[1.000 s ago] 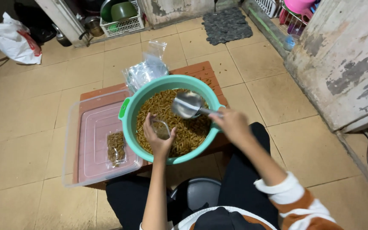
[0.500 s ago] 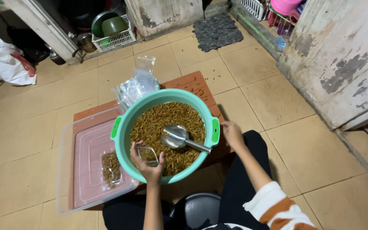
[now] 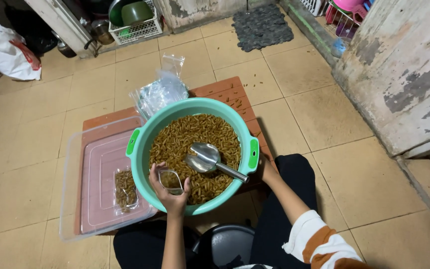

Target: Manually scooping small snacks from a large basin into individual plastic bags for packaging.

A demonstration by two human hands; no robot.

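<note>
Clear small bag (image 3: 169, 180) sits gripped in left hand (image 3: 169, 191), beside metal scoop (image 3: 206, 158).

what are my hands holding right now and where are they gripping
Left hand holds a small clear bag from below, over the basin. Right hand grips nothing visible; the scoop lies free.

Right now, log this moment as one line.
left hand: holds small clear bag over green basin | right hand: at basin rim, off scoop | metal scoop: resting on brown snacks
</note>
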